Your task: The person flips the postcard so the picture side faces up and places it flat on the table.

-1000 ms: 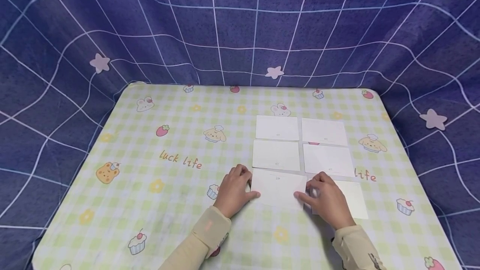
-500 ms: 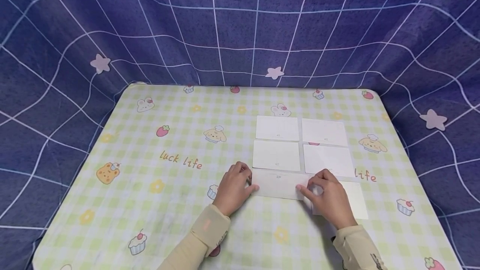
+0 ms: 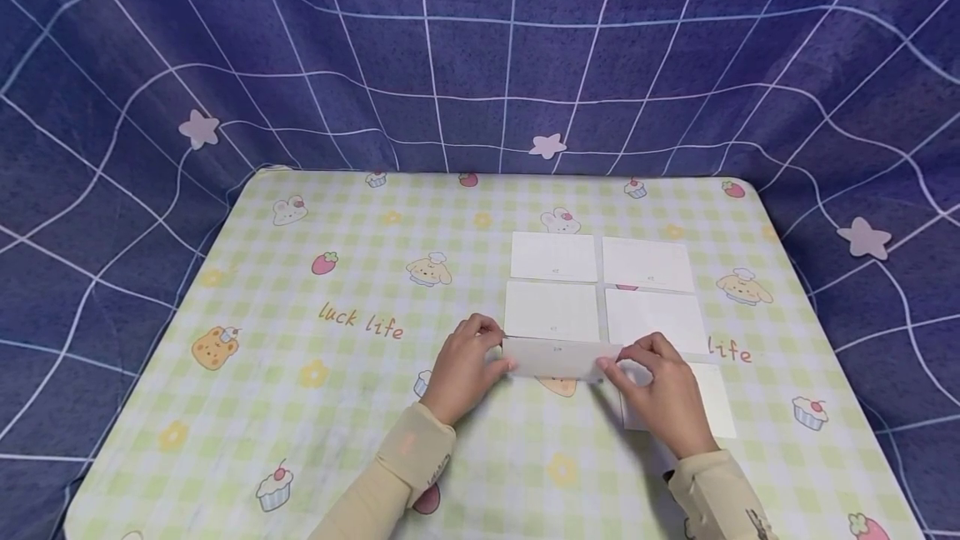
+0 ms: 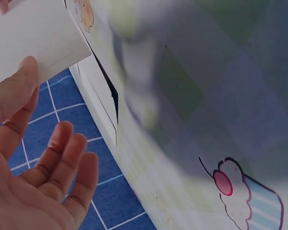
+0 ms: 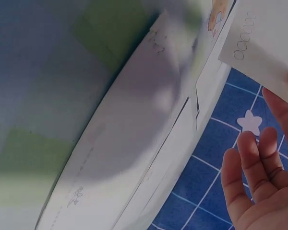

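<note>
A white card (image 3: 558,359) with a tiny printed mark stands tilted up at the near end of the left column of cards. My left hand (image 3: 461,369) pinches its left edge, and my right hand (image 3: 663,394) pinches its right edge. In the left wrist view the thumb (image 4: 28,76) lies across the card's face near a corner, with the other fingers spread loosely. A row of small outlined ovals is printed near a corner of the card (image 5: 266,43) in the right wrist view. Another white card (image 3: 712,398) lies flat, partly hidden under my right hand.
Several white cards lie flat in two columns, among them a far left card (image 3: 553,255) and a far right card (image 3: 648,261). The table has a green checked cloth (image 3: 247,407) with cartoon prints. A blue gridded curtain (image 3: 480,48) surrounds its back and sides.
The held card has tipped from nearly flat to steeply tilted, its near edge rising and uncovering a printed figure on the cloth. Both hands keep their pinch and have shifted only slightly.
</note>
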`<action>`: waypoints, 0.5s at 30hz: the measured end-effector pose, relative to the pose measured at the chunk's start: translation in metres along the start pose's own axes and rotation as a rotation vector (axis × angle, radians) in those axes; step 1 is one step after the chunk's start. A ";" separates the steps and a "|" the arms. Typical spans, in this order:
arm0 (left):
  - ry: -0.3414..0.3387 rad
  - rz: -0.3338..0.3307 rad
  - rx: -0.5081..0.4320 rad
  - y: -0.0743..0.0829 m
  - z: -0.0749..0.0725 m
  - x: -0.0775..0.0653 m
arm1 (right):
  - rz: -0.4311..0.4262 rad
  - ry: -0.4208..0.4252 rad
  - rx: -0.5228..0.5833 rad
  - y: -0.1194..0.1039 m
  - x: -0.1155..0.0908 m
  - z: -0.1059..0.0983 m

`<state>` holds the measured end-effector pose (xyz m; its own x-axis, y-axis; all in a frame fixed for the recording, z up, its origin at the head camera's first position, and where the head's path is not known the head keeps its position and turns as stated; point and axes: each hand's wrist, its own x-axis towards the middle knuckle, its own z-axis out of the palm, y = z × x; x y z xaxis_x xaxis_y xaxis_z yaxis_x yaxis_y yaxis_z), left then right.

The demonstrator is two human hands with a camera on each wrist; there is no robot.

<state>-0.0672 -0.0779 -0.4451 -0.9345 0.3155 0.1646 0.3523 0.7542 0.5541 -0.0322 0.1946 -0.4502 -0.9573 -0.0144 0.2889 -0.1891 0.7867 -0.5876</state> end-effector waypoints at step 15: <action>0.126 0.091 -0.060 -0.004 -0.002 0.002 | 0.242 -0.074 0.102 0.001 0.002 -0.008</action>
<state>-0.0704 -0.0812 -0.4451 -0.8990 0.3036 0.3158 0.4360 0.6890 0.5789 -0.0324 0.2003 -0.4440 -0.9899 0.1186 0.0771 0.0296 0.7068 -0.7068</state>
